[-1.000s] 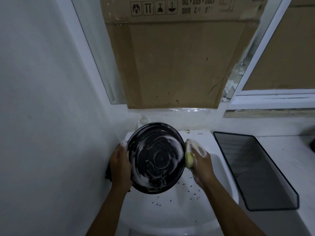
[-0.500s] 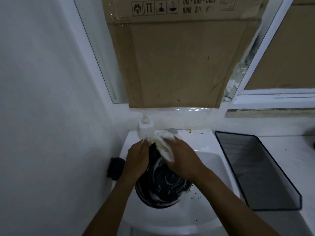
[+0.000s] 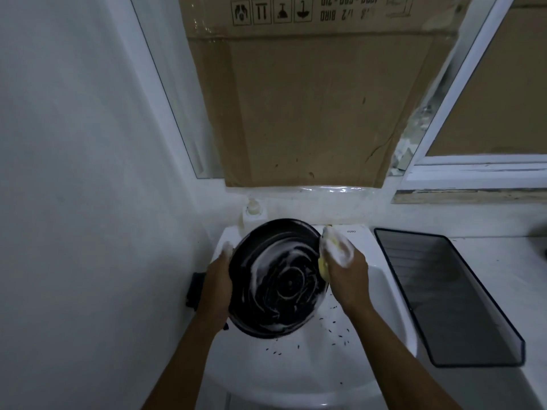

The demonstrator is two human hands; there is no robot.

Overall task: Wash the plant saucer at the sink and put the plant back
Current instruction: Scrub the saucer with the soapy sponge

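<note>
1. The black saucer, streaked with foam, is held tilted above the white sink.
2. Its left rim is gripped by the left hand, fingers curled.
3. A yellow sponge is clutched in the foamy right hand against the right rim.

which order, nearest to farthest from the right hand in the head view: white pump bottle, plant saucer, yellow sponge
1. Yellow sponge: gripped in the right hand itself, foam over the fingers.
2. Plant saucer: just left of the hand, with the sponge at its right rim.
3. White pump bottle: back left, past the saucer's far rim.
</note>
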